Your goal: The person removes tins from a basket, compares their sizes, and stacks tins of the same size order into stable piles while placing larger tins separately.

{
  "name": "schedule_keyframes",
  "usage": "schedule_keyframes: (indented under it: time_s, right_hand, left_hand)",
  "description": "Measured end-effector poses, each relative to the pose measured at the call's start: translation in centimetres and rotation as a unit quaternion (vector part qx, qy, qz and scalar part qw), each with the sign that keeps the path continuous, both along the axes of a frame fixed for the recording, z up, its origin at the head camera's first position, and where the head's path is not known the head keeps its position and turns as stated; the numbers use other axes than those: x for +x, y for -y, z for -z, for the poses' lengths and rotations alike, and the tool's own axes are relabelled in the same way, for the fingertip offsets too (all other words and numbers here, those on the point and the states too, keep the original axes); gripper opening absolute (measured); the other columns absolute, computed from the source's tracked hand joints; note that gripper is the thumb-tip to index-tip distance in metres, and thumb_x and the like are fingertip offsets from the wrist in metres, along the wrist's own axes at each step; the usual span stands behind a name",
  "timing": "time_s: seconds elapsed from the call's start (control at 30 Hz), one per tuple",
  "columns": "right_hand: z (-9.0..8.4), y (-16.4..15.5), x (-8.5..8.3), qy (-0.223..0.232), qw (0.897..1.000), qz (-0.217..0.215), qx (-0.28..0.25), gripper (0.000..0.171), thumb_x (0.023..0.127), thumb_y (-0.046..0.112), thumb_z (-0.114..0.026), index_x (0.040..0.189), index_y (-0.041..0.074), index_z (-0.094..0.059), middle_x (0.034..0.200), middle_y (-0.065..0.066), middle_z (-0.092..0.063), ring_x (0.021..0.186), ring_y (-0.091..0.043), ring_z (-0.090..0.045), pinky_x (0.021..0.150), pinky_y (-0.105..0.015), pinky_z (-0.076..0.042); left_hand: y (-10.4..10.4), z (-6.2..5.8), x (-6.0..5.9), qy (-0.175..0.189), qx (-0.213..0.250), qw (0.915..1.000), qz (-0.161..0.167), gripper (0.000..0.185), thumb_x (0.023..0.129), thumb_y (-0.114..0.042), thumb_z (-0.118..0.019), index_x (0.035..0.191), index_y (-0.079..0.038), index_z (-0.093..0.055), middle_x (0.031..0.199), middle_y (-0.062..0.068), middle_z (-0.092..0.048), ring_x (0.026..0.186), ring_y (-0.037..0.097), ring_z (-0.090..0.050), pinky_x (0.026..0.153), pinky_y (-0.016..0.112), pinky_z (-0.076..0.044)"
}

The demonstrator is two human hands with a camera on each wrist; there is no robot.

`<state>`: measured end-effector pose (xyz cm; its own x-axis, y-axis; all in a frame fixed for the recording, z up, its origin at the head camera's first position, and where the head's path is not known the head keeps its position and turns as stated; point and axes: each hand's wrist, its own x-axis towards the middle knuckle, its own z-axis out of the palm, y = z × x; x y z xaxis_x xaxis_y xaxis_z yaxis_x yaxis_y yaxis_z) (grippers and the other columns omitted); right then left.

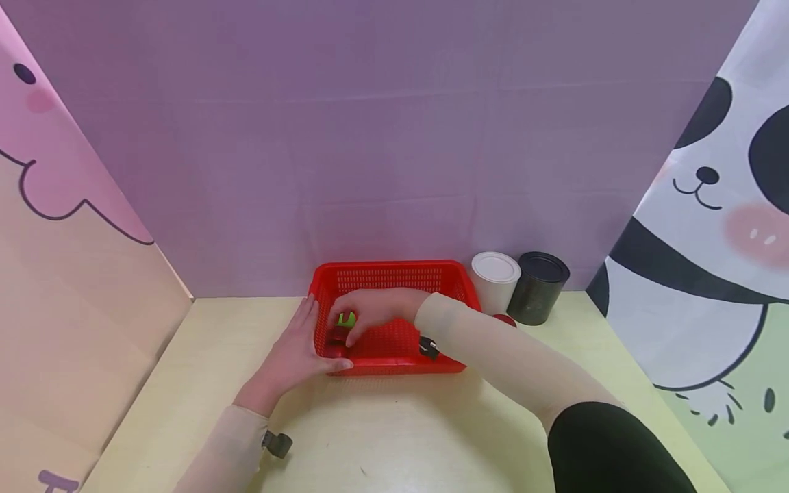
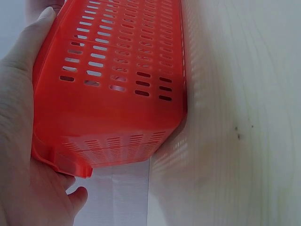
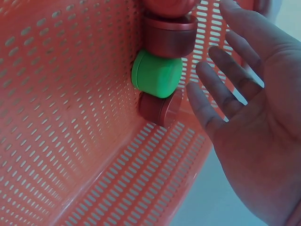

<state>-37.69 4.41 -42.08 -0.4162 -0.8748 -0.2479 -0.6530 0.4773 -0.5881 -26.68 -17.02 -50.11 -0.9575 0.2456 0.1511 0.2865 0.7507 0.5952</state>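
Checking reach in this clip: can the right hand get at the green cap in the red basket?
Probably yes. The right hand is open inside the red basket, fingers beside the green cap, nothing between them.

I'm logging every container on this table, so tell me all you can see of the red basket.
The red basket is a shallow rectangular tray that looks like plastic, with rows of small slots in its walls and floor. It sits flat on the pale table, near the purple backdrop. The left hand rests against its outer left wall. The right hand is open inside it, beside a green cap and reddish-brown ones.
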Motion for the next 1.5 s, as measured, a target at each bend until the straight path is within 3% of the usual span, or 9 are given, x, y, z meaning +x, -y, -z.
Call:
schedule_keyframes:
  time_s: [0.13, 0.37, 0.6, 1.07, 1.5]
  right_hand:
    - [0.4, 0.6, -0.1, 0.009, 1.0, -0.023, 0.006, 0.055, 0.088, 0.02, -0.096, 0.138, 0.023, -0.074, 0.137, 0.003, -0.071, 0.124, -0.02, -0.066, 0.095, -0.023, -0.061]
    - [0.6, 1.5, 0.0, 0.001, 0.998, -0.05, 0.031, 0.05, 0.09, 0.022, -0.095, 0.136, 0.02, -0.075, 0.133, 0.001, -0.074, 0.121, -0.021, -0.068, 0.098, -0.022, -0.059]
    - [1.1, 2.5, -0.2, -0.01, 0.996, -0.071, 0.06, 0.05, 0.087, 0.025, -0.097, 0.133, 0.028, -0.077, 0.126, 0.006, -0.075, 0.111, -0.014, -0.069, 0.096, -0.02, -0.058]
    - [0.8, 3.1, 0.5, -0.028, 0.992, -0.077, 0.098, 0.04, 0.09, 0.021, -0.095, 0.127, 0.03, -0.079, 0.122, 0.009, -0.073, 0.111, -0.014, -0.067, 0.099, -0.02, -0.057]
    - [1.3, 3.2, 0.5, -0.048, 0.992, -0.045, 0.107, 0.038, 0.089, 0.021, -0.096, 0.123, 0.029, -0.082, 0.114, 0.012, -0.075, 0.102, -0.011, -0.068, 0.097, -0.024, -0.06]
  left_hand:
    - [0.0, 0.1, 0.0, 0.002, 0.009, 1.0, 0.001, 0.147, 0.073, -0.069, -0.095, 0.178, -0.006, -0.012, 0.186, 0.013, -0.008, 0.17, 0.039, -0.009, 0.114, 0.062, -0.052]
    - [0.0, 0.0, 0.0, 0.011, 0.005, 0.9999, 0.002, 0.148, 0.074, -0.071, -0.093, 0.177, -0.004, -0.012, 0.186, 0.013, -0.006, 0.171, 0.039, -0.005, 0.12, 0.062, -0.045]
    - [0.2, 0.1, 0.0, 0.009, 0.013, 0.9999, 0.001, 0.147, 0.074, -0.071, -0.093, 0.178, -0.005, -0.011, 0.186, 0.013, -0.007, 0.17, 0.038, -0.006, 0.12, 0.062, -0.046]
    - [0.2, 0.1, 0.1, 0.012, 0.014, 0.9998, 0.0, 0.147, 0.074, -0.069, -0.094, 0.178, -0.007, -0.011, 0.186, 0.012, -0.007, 0.171, 0.037, -0.006, 0.121, 0.061, -0.045]
    - [0.1, 0.0, 0.0, 0.013, 0.014, 0.9998, 0.0, 0.145, 0.075, -0.064, -0.095, 0.177, -0.004, -0.013, 0.186, 0.014, -0.007, 0.17, 0.039, -0.006, 0.121, 0.062, -0.045]
